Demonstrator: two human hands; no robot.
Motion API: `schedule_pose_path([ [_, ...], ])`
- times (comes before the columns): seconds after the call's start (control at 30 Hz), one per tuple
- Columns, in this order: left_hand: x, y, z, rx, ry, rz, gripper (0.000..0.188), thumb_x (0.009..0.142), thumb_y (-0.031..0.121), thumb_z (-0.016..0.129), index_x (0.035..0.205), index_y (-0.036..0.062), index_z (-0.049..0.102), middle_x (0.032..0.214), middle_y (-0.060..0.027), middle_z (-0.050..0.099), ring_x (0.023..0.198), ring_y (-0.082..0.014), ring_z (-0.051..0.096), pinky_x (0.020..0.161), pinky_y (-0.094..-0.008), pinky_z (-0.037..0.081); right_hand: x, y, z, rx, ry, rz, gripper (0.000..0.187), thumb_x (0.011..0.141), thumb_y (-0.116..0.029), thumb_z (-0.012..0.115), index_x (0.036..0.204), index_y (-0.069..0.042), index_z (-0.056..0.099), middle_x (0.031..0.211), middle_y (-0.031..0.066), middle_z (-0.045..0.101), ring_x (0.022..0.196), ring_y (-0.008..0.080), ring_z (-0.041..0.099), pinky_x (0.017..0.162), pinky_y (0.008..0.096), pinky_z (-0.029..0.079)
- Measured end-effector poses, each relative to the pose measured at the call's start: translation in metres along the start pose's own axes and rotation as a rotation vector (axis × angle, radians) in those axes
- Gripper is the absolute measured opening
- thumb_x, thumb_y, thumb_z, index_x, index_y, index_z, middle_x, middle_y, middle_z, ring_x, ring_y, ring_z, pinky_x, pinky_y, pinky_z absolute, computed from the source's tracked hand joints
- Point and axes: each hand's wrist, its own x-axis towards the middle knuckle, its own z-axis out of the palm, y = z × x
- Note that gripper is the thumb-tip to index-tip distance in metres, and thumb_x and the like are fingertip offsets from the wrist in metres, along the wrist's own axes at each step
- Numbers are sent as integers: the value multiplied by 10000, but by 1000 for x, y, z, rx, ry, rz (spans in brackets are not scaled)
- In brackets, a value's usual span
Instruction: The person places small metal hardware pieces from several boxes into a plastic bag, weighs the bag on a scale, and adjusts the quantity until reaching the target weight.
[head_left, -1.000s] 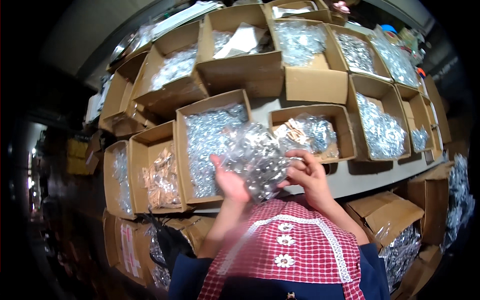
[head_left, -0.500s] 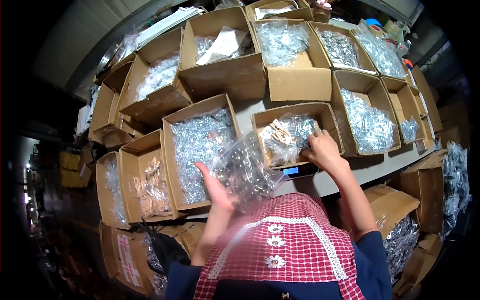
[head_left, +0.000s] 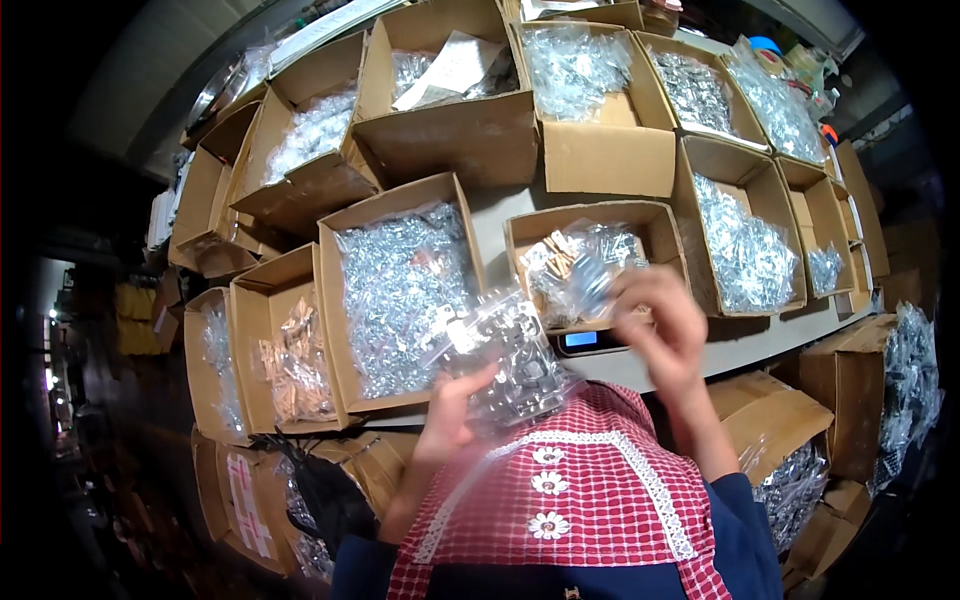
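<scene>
A clear plastic bag (head_left: 515,365) of shiny silver metal parts lies in front of the worker's apron (head_left: 600,490), held by the left hand (head_left: 456,412), whose thumb is closed over its near-left edge. Half a second earlier this palm was spread beneath the bag; the hold now appears firmer. The right hand (head_left: 665,325), then reaching into the small carton (head_left: 668,238), has drawn back towards the body. A blurred bluish packet (head_left: 592,288) shows beside its fingertips; whether the fingers are clamped on it cannot be told, though the change suggests a packet being lifted out.

The bag's film is glossy and creased, its contents angular. The carton is an open rectangle of matte brown cardboard containing flat copper-coloured pieces (head_left: 560,255); a lit blue display (head_left: 580,340) shows below its near wall. To the left, a larger box (head_left: 462,215) contains a glittering heap of silvery packets (head_left: 400,300).
</scene>
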Motion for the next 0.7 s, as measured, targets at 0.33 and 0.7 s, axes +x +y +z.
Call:
schedule_pose_path([
  [0.33, -14, 5, -5, -42, -306, -13, 535, 874, 170, 602, 1347, -17, 435, 1303, -215, 501, 1080, -314, 607, 917, -431, 552, 7, 53, 17, -180, -182, 223, 188, 787, -41, 632, 974, -26, 632, 1053, 168, 621, 1076, 301, 586, 908, 427, 482],
  [0.7, 23, -9, -27, -678, -314, -44, 521, 835, 184, 532, 1287, -63, 451, 1125, -231, 570, 1052, -374, 594, 870, -504, 553, 33, 144, -21, -760, -182, 58, 76, 757, -66, 608, 756, 10, 618, 757, 140, 642, 818, 325, 607, 800, 404, 470],
])
